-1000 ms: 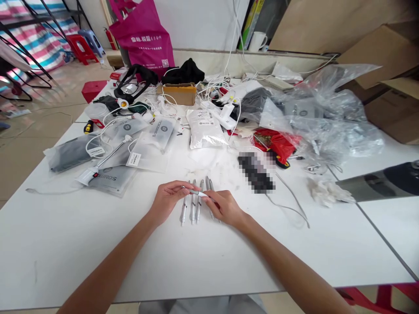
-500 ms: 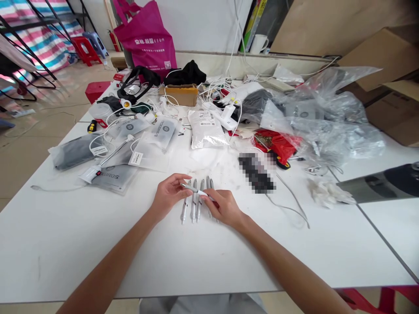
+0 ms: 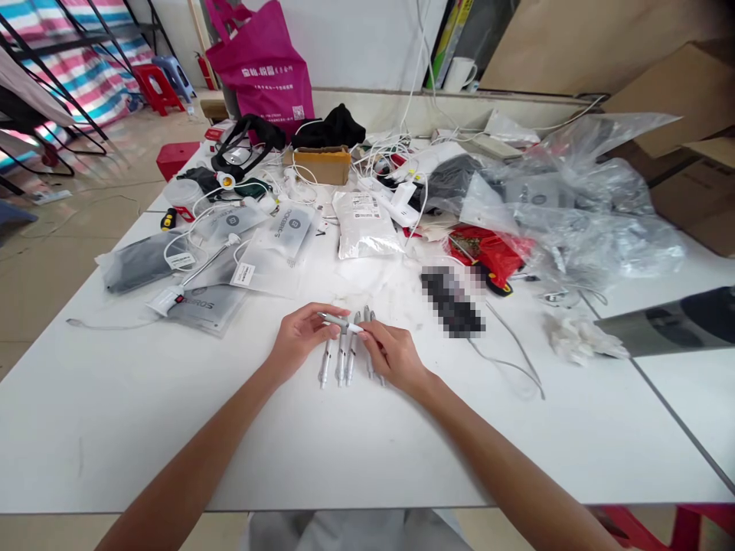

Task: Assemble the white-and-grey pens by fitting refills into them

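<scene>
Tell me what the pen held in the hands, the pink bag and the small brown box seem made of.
Pen: probably plastic, smooth, by its even grey and white parts; metal parts can't be ruled out.
Pink bag: likely fabric, matte, judging by its soft folds.
Small brown box: apparently cardboard, dull, from its flat brown side.

Held a pen (image 3: 343, 323) between left hand (image 3: 299, 337) and right hand (image 3: 397, 355), above a row of pens (image 3: 350, 364) on a table (image 3: 276, 451); had bagged packages (image 3: 143, 262) to the left, a packet (image 3: 366, 228) behind, boxes (image 3: 697, 187) far right.
</scene>
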`<state>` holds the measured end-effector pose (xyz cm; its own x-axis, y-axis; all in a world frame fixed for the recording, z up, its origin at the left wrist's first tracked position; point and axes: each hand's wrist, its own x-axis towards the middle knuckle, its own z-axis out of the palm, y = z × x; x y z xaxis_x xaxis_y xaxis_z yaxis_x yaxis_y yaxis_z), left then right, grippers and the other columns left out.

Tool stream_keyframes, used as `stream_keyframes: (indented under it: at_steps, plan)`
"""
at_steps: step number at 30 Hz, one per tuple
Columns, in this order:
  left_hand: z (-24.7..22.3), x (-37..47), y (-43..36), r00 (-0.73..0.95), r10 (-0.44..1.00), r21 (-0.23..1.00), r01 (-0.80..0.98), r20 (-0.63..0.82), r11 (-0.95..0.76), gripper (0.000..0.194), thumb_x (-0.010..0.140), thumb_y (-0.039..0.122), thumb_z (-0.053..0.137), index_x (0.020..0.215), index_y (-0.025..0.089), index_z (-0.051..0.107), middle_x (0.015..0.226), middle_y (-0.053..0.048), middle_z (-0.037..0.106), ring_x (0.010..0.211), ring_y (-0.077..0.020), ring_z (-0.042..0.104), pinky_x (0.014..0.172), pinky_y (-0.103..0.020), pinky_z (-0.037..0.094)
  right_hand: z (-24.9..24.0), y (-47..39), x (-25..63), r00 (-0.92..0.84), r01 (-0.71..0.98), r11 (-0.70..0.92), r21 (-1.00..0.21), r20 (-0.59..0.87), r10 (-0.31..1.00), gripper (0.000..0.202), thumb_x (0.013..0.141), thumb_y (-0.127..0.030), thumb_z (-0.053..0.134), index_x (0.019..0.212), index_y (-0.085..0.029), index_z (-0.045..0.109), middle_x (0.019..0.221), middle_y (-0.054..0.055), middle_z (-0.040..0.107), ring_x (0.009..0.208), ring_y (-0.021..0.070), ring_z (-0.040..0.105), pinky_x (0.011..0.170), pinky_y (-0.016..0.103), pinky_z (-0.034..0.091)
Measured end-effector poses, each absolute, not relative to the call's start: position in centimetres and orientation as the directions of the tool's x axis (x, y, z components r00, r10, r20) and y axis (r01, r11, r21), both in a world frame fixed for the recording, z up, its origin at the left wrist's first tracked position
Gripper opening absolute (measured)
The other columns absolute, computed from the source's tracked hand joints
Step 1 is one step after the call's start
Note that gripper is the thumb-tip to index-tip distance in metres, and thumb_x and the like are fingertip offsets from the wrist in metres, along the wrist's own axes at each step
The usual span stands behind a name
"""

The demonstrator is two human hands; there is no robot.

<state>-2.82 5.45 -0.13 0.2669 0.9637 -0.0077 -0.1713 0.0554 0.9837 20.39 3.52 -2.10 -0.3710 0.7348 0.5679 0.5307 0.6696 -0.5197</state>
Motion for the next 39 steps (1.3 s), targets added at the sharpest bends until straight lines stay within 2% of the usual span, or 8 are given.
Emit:
stream_keyframes:
  at_steps: [5, 9, 12, 15, 22, 26, 32, 39]
  plan:
    - [-0.5, -2.7, 5.4, 0.220, 0.975, 0.985, -0.159, -0.035, 0.071, 0.029, 0.083, 0.038, 0.094, 0.099, 0.018, 0.081, 0.105, -0.010, 0.084, 0.089, -0.0202, 0.075, 0.083, -0.034, 0.059, -2.8, 3.7, 20.3, -0.354, 0.549, 0.686, -0.478, 0.610, 0.709, 0.009, 0.112, -0.021, 0.055, 0.118, -0.022, 0.062, 0.083, 0.001, 0.067, 0.062, 0.0133, 0.055, 0.059, 0.026, 0.043]
    - [-0.6, -2.6, 5.3, 0.238, 0.971, 0.976, -0.204, -0.021, 0.071, 0.029, 0.084, 0.036, 0.093, 0.087, 0.017, 0.072, 0.110, -0.011, 0.083, 0.090, -0.0192, 0.074, 0.079, -0.031, 0.058, -3.6, 3.6, 20.2, -0.302, 0.583, 0.637, -0.505, 0.592, 0.747, 0.004, 0.111, -0.024, 0.056, 0.114, -0.022, 0.055, 0.081, -0.001, 0.068, 0.058, 0.0130, 0.057, 0.055, 0.025, 0.043]
    - [-0.3, -2.5, 5.3, 0.267, 0.963, 0.965, -0.239, -0.037, 0.104, 0.032, 0.084, 0.034, 0.094, 0.102, 0.020, 0.071, 0.115, -0.010, 0.083, 0.096, -0.0218, 0.077, 0.081, -0.033, 0.059, -3.3, 3.5, 20.2, -0.288, 0.597, 0.575, -0.560, 0.519, 0.805, 0.009, 0.111, -0.029, 0.056, 0.117, -0.022, 0.056, 0.071, -0.005, 0.062, 0.054, 0.0122, 0.055, 0.053, 0.024, 0.042]
    - [0.0, -2.6, 5.3, 0.271, 0.962, 0.980, -0.180, -0.033, 0.085, 0.037, 0.086, 0.037, 0.091, 0.117, 0.021, 0.077, 0.110, -0.009, 0.082, 0.093, -0.0215, 0.076, 0.083, -0.034, 0.060, -2.6, 3.5, 20.3, -0.351, 0.581, 0.603, -0.546, 0.501, 0.791, 0.019, 0.114, -0.028, 0.052, 0.129, -0.021, 0.060, 0.080, 0.000, 0.068, 0.062, 0.0131, 0.060, 0.060, 0.026, 0.046]
    - [-0.2, -2.5, 5.1, 0.292, 0.956, 0.989, -0.142, 0.005, 0.039, 0.028, 0.091, 0.040, 0.087, 0.106, 0.019, 0.079, 0.119, -0.013, 0.080, 0.107, -0.0252, 0.075, 0.086, -0.035, 0.061, -2.7, 3.8, 20.5, -0.392, 0.572, 0.654, -0.494, 0.536, 0.748, 0.014, 0.114, -0.025, 0.051, 0.121, -0.021, 0.062, 0.088, 0.003, 0.067, 0.065, 0.0138, 0.057, 0.061, 0.027, 0.044]
    - [-0.1, -2.4, 5.1, 0.269, 0.963, 0.982, -0.185, 0.014, 0.038, 0.027, 0.091, 0.040, 0.087, 0.098, 0.018, 0.074, 0.109, -0.011, 0.082, 0.100, -0.0227, 0.076, 0.089, -0.036, 0.062, -3.5, 3.7, 20.5, -0.363, 0.587, 0.630, -0.508, 0.531, 0.766, 0.008, 0.114, -0.027, 0.052, 0.117, -0.021, 0.055, 0.083, 0.000, 0.067, 0.058, 0.0128, 0.057, 0.055, 0.026, 0.041]
    - [0.2, -2.2, 5.4, 0.221, 0.975, 0.985, -0.171, 0.031, 0.007, 0.031, 0.094, 0.046, 0.083, 0.106, 0.018, 0.080, 0.098, -0.007, 0.080, 0.084, -0.0177, 0.074, 0.083, -0.033, 0.061, -2.6, 3.7, 20.3, -0.396, 0.606, 0.646, -0.465, 0.528, 0.751, 0.023, 0.114, -0.026, 0.051, 0.135, -0.021, 0.060, 0.086, 0.002, 0.069, 0.067, 0.0145, 0.063, 0.064, 0.027, 0.048]
    - [-0.3, -2.3, 5.7, 0.188, 0.982, 0.971, -0.237, 0.024, 0.021, 0.031, 0.099, 0.048, 0.078, 0.105, 0.017, 0.075, 0.114, -0.013, 0.081, 0.100, -0.0248, 0.078, 0.081, -0.035, 0.061, -3.0, 3.8, 20.5, -0.390, 0.619, 0.651, -0.440, 0.548, 0.740, 0.038, 0.113, -0.017, 0.045, 0.146, -0.025, 0.062, 0.099, 0.006, 0.071, 0.075, 0.0147, 0.066, 0.064, 0.027, 0.049]
